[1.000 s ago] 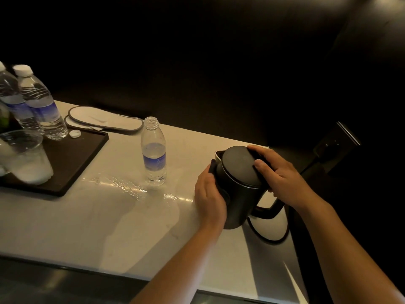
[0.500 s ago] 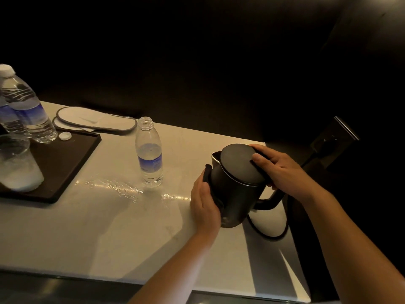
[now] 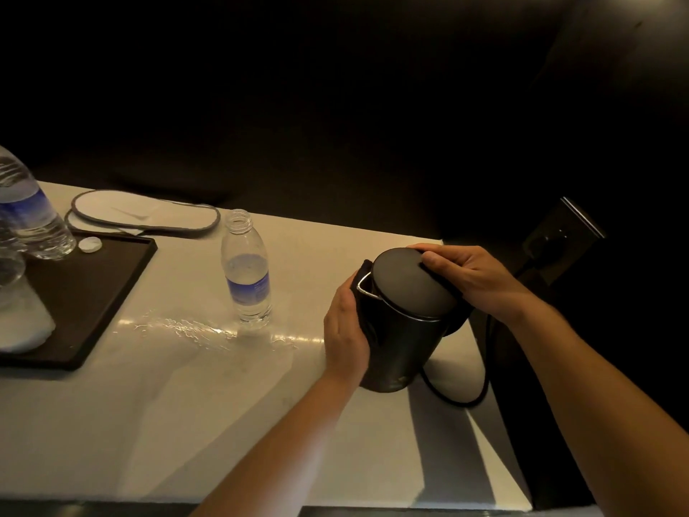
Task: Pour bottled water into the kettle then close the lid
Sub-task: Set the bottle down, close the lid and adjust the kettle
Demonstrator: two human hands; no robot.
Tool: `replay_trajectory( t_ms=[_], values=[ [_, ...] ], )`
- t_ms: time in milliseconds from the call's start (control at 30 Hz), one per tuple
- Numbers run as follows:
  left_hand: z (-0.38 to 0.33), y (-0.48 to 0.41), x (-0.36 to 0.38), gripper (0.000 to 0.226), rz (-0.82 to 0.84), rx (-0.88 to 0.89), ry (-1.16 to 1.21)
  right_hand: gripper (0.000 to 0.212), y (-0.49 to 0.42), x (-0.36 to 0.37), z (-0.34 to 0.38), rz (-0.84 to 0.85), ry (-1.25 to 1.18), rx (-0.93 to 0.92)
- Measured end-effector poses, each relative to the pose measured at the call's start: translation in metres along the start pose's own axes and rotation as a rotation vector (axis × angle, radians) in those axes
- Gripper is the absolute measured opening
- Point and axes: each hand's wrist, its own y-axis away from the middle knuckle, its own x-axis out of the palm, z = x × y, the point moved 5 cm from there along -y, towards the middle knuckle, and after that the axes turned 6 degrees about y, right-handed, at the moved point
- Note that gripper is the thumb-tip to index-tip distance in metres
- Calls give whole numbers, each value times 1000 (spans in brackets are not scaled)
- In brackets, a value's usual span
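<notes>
Black swallowed most of the room behind the bench [image 3: 156,404], and we could make out nothing there but a dark wall plate [image 3: 563,242] at the right with a plug in it. Our left hand [image 3: 345,332] was cupped against the side of the black kettle [image 3: 399,345], its fingertips hidden behind the body. Our right hand [image 3: 471,279] lay curled over the rear edge of the lid [image 3: 408,283], covering the handle, so we could not tell how firmly it gripped. The lid sat down on the rim, with a metal spout lip showing at its left. A black cord [image 3: 462,399] looped on the pale, glossy bench behind the kettle. Left of the kettle stood an uncapped water bottle [image 3: 248,276], partly full, casting rippled light on the surface. A dark tray [image 3: 97,292] at the left edge carried a white cap [image 3: 90,244] and sealed bottles [image 3: 30,214], cut off by the frame. White slippers [image 3: 145,216] lay beyond it.
</notes>
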Motion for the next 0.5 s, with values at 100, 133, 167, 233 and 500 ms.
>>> replay_trajectory(
  t_ms=[100, 133, 167, 233, 500],
  values=[
    [3, -19, -7, 51, 128, -112, -20, 25, 1, 1, 2, -15, -6, -4],
    [0, -26, -6, 51, 168, -158, -23, 27, 2, 2, 2, -17, -5, -8],
    [-3, -32, -5, 51, 206, -201, -19, 28, 2, 2, 3, -19, -1, -11],
    [-9, -40, 1, 51, 267, -244, -24, 29, 3, 0, 3, -18, 4, -14],
    [3, -38, -4, 49, 278, -287, 24, 28, 2, -1, 8, -36, 41, 14]
  ],
)
